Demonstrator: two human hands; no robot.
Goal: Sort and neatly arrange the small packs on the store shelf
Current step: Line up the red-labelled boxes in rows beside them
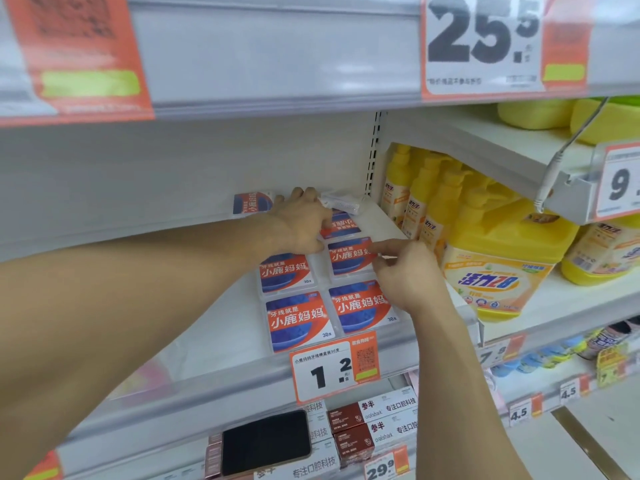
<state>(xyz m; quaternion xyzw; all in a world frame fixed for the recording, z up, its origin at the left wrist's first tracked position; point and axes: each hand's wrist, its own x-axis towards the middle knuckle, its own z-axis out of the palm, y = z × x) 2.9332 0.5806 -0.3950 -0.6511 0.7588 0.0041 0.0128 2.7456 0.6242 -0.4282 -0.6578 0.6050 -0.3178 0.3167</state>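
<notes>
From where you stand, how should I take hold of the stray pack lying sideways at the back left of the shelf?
Pinch the stray pack by its two short edges, coming from above and in front. It lies flat against the back wall, turned sideways to the tidy packs, so only its top face and front edges are open. The left hand already reaches just right of it.

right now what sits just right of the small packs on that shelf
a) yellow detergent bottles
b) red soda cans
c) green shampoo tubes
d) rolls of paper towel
a: yellow detergent bottles stand right beside the small packs, just past the right hand on the white shelf.
</notes>
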